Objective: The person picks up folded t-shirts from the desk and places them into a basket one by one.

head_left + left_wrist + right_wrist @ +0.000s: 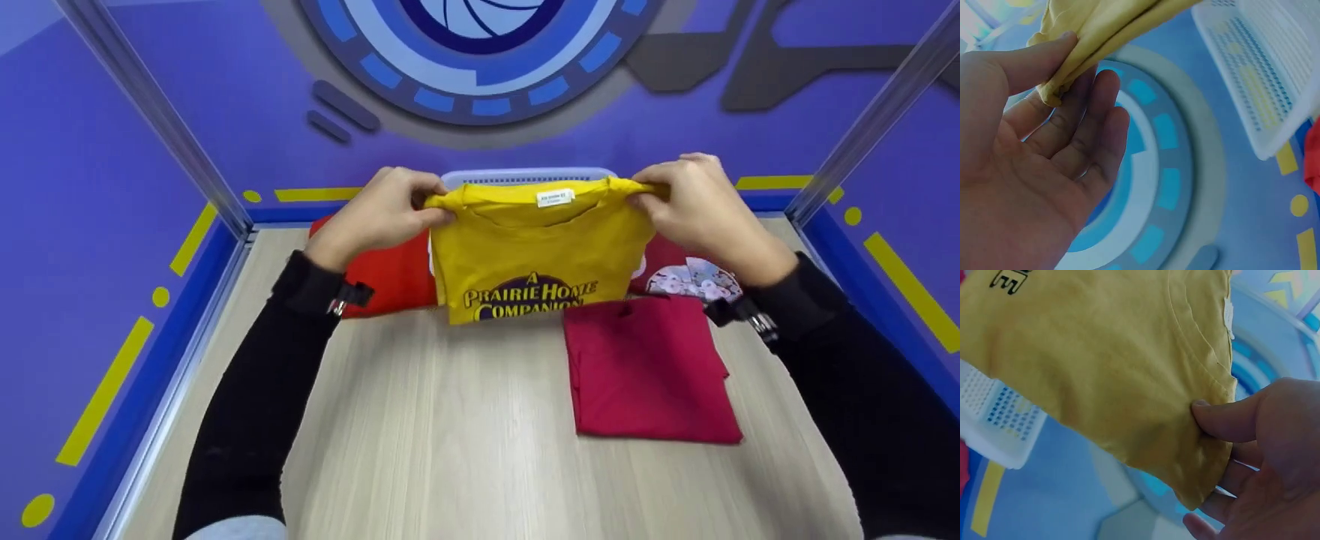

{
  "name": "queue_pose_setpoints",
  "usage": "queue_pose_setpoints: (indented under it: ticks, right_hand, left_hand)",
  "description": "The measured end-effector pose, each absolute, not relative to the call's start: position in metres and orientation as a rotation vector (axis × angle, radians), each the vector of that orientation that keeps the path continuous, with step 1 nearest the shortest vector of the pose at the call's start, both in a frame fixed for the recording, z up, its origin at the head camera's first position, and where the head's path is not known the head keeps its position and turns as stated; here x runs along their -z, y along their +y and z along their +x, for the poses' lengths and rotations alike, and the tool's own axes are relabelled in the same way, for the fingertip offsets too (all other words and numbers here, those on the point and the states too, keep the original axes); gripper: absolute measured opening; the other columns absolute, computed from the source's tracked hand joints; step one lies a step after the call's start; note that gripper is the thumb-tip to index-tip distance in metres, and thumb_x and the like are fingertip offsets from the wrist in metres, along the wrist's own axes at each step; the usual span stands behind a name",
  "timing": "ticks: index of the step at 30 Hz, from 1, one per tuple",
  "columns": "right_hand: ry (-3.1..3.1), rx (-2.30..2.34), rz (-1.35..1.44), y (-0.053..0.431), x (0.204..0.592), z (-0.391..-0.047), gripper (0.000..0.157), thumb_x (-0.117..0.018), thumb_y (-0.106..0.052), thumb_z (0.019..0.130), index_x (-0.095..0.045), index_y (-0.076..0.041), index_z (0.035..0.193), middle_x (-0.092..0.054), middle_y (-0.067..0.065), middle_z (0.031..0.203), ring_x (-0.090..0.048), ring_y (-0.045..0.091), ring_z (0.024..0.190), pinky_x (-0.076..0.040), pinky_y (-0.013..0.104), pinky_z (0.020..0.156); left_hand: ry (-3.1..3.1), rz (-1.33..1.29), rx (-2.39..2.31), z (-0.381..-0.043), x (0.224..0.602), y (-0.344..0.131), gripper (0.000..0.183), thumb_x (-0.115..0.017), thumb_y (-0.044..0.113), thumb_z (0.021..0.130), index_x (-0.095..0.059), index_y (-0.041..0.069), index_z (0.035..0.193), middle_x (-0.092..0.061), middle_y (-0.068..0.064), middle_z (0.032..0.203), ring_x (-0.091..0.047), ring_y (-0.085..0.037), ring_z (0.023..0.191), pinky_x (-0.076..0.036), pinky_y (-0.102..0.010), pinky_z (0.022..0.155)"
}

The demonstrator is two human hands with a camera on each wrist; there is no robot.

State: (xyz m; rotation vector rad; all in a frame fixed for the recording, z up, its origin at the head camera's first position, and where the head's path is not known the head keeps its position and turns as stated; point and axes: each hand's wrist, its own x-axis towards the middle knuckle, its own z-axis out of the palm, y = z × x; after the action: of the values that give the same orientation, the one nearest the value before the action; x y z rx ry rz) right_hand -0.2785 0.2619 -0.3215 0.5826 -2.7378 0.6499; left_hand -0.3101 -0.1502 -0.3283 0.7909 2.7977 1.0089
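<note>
A yellow T-shirt (pixel 532 240) with dark printed lettering and a white neck label hangs between both hands in the head view. My left hand (pixel 386 210) pinches its left shoulder between thumb and fingers. At the opposite shoulder, my right hand (pixel 694 202) pinches the cloth the same way. The left wrist view shows the gathered yellow cloth (pixel 1100 39) under the thumb. In the right wrist view the thumb presses on the shirt (pixel 1100 371) near its collar. Behind the shirt stands a white perforated basket (pixel 525 174), mostly hidden.
On the wooden table (pixel 450 435) lies a folded crimson garment (pixel 652 375), right of the middle. Red cloth (pixel 390 274) lies left of the basket, and a dark red floral-printed cloth (pixel 675 266) lies to its right. Blue-purple panels (pixel 750 142) enclose the back and sides.
</note>
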Motion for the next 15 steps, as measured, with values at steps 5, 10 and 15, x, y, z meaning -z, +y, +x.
queue_pose_setpoints:
  ticks: [5, 10, 15]
  right_hand:
    - [-2.87, -0.663, 0.477, 0.266, 0.326, -0.318, 0.029, -0.07, -0.018, 0.107, -0.082, -0.002, 0.127, -0.082, 0.023, 0.118, -0.072, 0.033, 0.094, -0.052, 0.023, 0.072]
    - [-2.919, -0.621, 0.427, 0.262, 0.335, -0.352, 0.033, -0.065, -0.017, 0.107, -0.079, 0.001, 0.131, -0.079, 0.027, 0.125, -0.07, 0.043, 0.108, -0.056, 0.047, 0.09]
    - [-2.978, -0.566, 0.389, 0.258, 0.354, -0.375, 0.035, -0.064, -0.018, 0.107, -0.077, 0.001, 0.133, -0.077, 0.028, 0.132, -0.065, 0.052, 0.126, -0.037, 0.065, 0.116]
  left_hand:
    - [2.858, 0.7, -0.94, -0.348, 0.333, -0.136, 0.019, -0.076, 0.025, 0.106, -0.081, 0.016, 0.122, -0.074, -0.005, 0.105, -0.06, -0.022, 0.088, -0.05, -0.035, 0.079]
    - [2.921, 0.585, -0.846, -0.378, 0.34, -0.12, 0.026, -0.074, 0.025, 0.107, -0.079, 0.011, 0.129, -0.075, -0.009, 0.115, -0.062, -0.023, 0.097, -0.052, -0.035, 0.086]
    - [2.88, 0.405, -0.801, -0.399, 0.352, -0.109, 0.034, -0.073, 0.025, 0.107, -0.076, 0.009, 0.138, -0.074, -0.013, 0.135, -0.065, -0.026, 0.114, -0.056, -0.037, 0.101]
